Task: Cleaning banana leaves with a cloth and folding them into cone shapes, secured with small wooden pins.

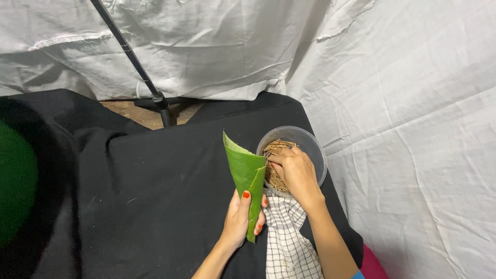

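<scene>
- Far left there's a blurry green blob (pixel 15 181) at the edge of view, too out of focus to tell what it is.
- Most of the middle is my desk (pixel 155 196) under a black cloth, with a black stand pole (pixel 132 59) slanting up at the far side in front of the white sheets (pixel 403 103) hung all round.
- My left hand (pixel 238 219) has the green leaf (pixel 247 178), folded over into a cone shape. My grip is closed round the lower narrow end, thumb on the front and fingers wrapped behind, so I'd say the fold stays put and the wide open end points up and away from me.
- Just right of the leaf, near me, a white checked cloth (pixel 287 243) lies on the desk under my right forearm.
- My right hand (pixel 294 173) is down in the clear round bowl (pixel 310 142) of thin brown sticks (pixel 276 147), fingertips bunched in a pinch on the pile. Can't tell if it actually has one yet.
- The leaf sits touching the bowl's left rim, so that hand is right beside it.
</scene>
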